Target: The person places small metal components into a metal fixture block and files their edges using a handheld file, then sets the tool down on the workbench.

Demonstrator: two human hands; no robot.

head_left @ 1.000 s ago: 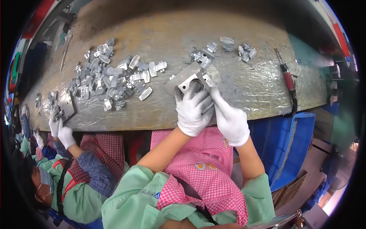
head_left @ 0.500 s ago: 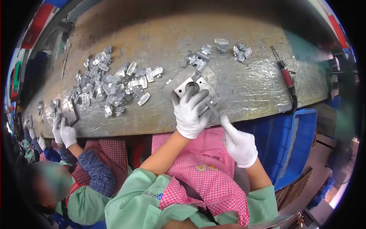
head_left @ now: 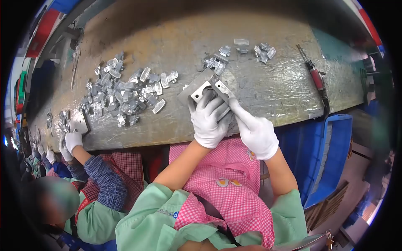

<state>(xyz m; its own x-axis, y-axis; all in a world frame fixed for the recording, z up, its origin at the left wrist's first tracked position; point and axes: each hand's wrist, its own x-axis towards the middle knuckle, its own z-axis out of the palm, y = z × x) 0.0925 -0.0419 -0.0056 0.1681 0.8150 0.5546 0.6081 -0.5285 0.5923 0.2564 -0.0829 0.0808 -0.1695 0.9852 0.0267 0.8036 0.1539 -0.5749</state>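
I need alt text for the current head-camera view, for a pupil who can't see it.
A white-gloved left hand grips a metal block at a bench while the gloved right hand holds a narrow metal piece against it. Small metal parts lie heaped further left, a red-handled tool further right.

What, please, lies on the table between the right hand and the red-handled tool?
Only a bare stretch of shiny tabletop lies between the right hand and the red-handled tool, as the head view shows.
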